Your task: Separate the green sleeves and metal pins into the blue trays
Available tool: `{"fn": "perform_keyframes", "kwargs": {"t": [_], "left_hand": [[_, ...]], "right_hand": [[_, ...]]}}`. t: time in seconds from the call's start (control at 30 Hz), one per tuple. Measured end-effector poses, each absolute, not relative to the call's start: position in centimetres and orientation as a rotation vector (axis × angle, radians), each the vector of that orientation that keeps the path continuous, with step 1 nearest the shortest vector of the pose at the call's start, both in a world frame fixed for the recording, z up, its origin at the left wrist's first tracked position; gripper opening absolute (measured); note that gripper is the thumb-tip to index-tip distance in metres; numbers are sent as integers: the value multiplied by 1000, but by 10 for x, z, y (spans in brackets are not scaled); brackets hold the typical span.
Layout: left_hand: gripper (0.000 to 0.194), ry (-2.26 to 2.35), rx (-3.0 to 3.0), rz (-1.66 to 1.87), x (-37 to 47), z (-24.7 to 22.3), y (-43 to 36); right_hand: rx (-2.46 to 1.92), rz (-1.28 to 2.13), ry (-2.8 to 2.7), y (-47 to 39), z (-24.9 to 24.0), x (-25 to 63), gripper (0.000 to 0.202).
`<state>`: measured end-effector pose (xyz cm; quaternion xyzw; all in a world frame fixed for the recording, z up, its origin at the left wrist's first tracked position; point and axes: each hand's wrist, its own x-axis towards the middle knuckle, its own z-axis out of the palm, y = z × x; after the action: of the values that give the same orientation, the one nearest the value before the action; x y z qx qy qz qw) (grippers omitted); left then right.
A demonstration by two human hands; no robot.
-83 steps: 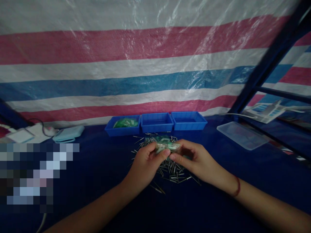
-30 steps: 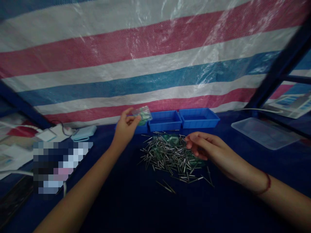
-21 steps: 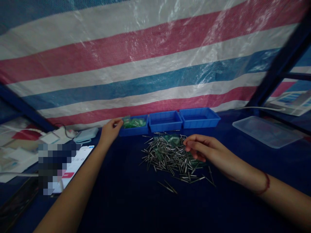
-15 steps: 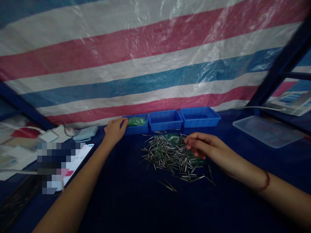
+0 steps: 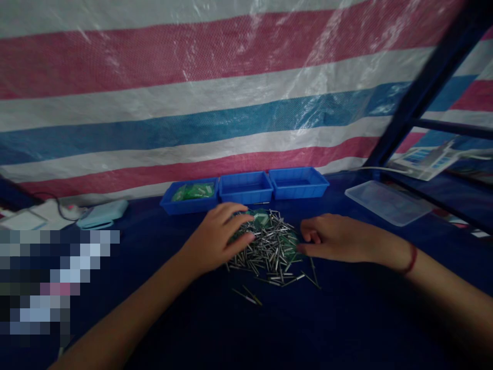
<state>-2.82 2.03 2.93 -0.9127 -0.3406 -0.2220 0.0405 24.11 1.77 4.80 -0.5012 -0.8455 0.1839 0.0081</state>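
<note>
Centrally, metal pins (image 5: 271,252) lie heaped between left hand (image 5: 215,239), fingers loosely spread, nothing visibly gripped, and right hand (image 5: 341,238), partly curled, contents indeterminable, apparently for two-sided access; blue bins (image 5: 246,197) stand behind, the leftmost confining green packets (image 5: 194,191)

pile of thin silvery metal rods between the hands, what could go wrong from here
Scatter: the loose heap of thin silvery metal rods lies criss-crossed between the bare left hand and bare right hand, so a quick sweep might spread it.
Snagging: the green translucent plastic packet sits among the rods, so lifting it could drag some along.
Missed pieces: a few stray rods lie apart on the near side of the heap and might be overlooked.
</note>
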Motion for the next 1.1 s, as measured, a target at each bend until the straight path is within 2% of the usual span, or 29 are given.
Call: {"fn": "perform_keyframes", "kwargs": {"t": [0.07, 0.17, 0.6, 0.7, 0.93, 1.0, 1.1], "left_hand": [[40, -845, -2945, -526, -10, 26, 4], [46, -736, -3007, -414, 3, 20, -10], [34, -767, -3091, -509, 1, 11, -6], [33, -770, -3088, -555, 2, 10, -5], [37, -807, -3101, -529, 2, 8, -6], [45, -832, -3065, -598, 3, 9, -7], [59, -990, -2971, -851, 4, 12, -9]], "right_hand": [[-1570, 638, -2654, 16, 49, 241, 30], [-1518, 744, -2632, 17, 47, 239, 28], [-1375, 1188, -2211, 27, 42, 231, 16], [-1363, 1150, -2164, 24, 46, 229, 13], [-1384, 664, -2093, 18, 58, 234, 14], [-1335, 655, -2033, 16, 62, 234, 15], [-1203, 821, -1955, 10, 65, 229, 16]]}}
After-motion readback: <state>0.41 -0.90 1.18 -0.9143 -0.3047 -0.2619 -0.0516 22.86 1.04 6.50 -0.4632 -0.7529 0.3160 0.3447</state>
